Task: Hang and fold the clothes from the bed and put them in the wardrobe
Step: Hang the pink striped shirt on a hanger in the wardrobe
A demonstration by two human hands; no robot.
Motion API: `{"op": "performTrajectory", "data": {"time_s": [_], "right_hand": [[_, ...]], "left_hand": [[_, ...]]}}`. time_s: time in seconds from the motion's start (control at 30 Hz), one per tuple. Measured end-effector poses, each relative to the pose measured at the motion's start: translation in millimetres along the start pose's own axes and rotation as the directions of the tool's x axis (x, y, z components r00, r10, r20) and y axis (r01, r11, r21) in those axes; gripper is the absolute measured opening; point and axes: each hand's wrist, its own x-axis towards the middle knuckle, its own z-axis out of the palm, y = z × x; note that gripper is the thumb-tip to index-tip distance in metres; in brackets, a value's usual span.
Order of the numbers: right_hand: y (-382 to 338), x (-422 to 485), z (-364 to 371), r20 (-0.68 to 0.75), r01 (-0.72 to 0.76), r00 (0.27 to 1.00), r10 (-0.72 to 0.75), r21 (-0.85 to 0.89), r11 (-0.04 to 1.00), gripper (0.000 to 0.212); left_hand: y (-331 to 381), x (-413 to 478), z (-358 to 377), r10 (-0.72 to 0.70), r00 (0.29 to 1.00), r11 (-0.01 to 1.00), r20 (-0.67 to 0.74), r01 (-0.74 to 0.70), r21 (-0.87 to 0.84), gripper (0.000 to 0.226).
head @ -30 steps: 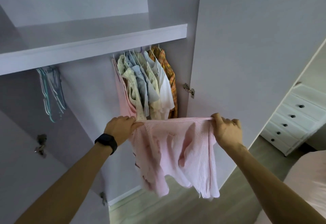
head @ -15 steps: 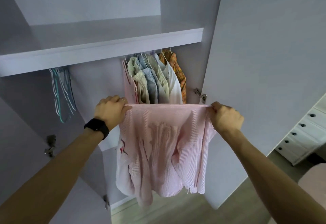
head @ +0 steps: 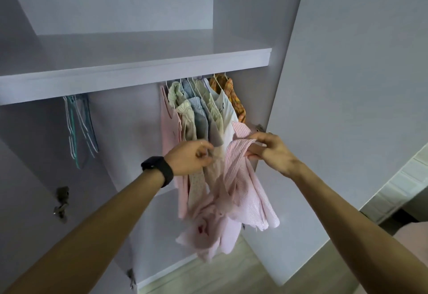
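A pink striped shirt [head: 245, 192] hangs bunched in front of the open wardrobe. My right hand [head: 273, 152] pinches its upper edge near the collar, and the rest drops loosely toward the floor. My left hand [head: 190, 158], with a black watch on the wrist, hovers just left of the shirt with curled fingers, against the hung clothes. I cannot tell whether it holds any fabric. Behind the hands, several garments [head: 203, 113] hang on the rail under the wardrobe shelf [head: 139, 78].
Several empty hangers [head: 78, 127] hang at the left end of the rail. The wardrobe's right door [head: 347, 85] stands open close to my right arm. A white chest of drawers [head: 398, 189] and a pink bed corner [head: 414, 247] lie at the right.
The shirt was spread wide between both hands. Now my left hand has come off its edge, the hands are closer together, and the shirt hangs gathered from my right hand.
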Motion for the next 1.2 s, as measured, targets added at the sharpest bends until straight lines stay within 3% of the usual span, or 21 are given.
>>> {"op": "performTrajectory", "data": {"time_s": [0.07,0.13,0.3,0.4,0.53,0.63,0.7,0.73,0.8,0.87,0.93,1.03,1.2], "right_hand": [[-6,-2,4,0.041,0.013,0.999,-0.014,0.02,1.0,0.017],[-15,-4,1,0.1,0.023,0.995,-0.027,0.04,0.999,0.018],[-21,-6,-23,0.19,0.031,0.981,-0.049,0.093,0.995,0.037],[-11,-4,-38,0.238,-0.063,0.971,-0.009,0.292,0.954,0.028],[6,-1,-48,0.273,-0.133,0.962,-0.003,0.48,0.867,0.029],[19,-1,-42,0.112,-0.086,0.993,0.028,0.557,0.826,0.033],[37,-9,-30,-0.044,-0.025,0.998,0.051,0.457,0.889,0.028],[48,-15,-26,-0.076,-0.007,0.996,0.037,0.356,0.934,0.043],[71,-24,-18,-0.001,0.004,1.0,-0.004,0.031,1.0,0.064],[96,-24,-13,0.086,-0.003,0.996,0.025,-0.256,0.967,0.048],[118,-18,-18,0.075,0.028,0.997,0.005,-0.43,0.902,0.026],[136,-5,-21,0.149,0.125,0.987,-0.059,-0.485,0.866,0.028],[135,31,-24,-0.078,0.043,0.995,-0.063,-0.235,0.971,0.028]], "left_hand": [[22,13,-1,0.063,0.996,0.99,-0.067,-0.07,-0.122,0.057],[40,24,1,0.114,0.992,0.974,-0.044,-0.121,-0.192,0.066],[66,42,0,0.055,0.988,0.812,0.147,0.041,-0.582,0.056],[73,53,4,0.094,0.991,0.855,0.09,-0.034,-0.517,0.025],[87,65,18,0.072,0.996,0.901,-0.045,-0.084,-0.426,0.026],[98,75,22,-0.055,0.981,0.913,-0.186,-0.026,-0.408,0.025],[99,81,21,-0.146,0.953,0.904,-0.267,0.018,-0.428,0.029],[102,82,20,-0.173,0.942,0.907,-0.287,0.039,-0.419,0.031],[107,83,18,-0.206,0.928,0.912,-0.311,0.066,-0.406,0.032],[109,79,13,-0.228,0.918,0.902,-0.326,0.073,-0.425,0.028],[106,73,7,-0.278,0.897,0.881,-0.343,0.096,-0.463,0.025],[94,53,-4,-0.393,0.831,0.843,-0.393,0.155,-0.516,0.022],[62,-2,-14,-0.487,0.758,0.818,-0.434,0.221,-0.531,0.024]]}}
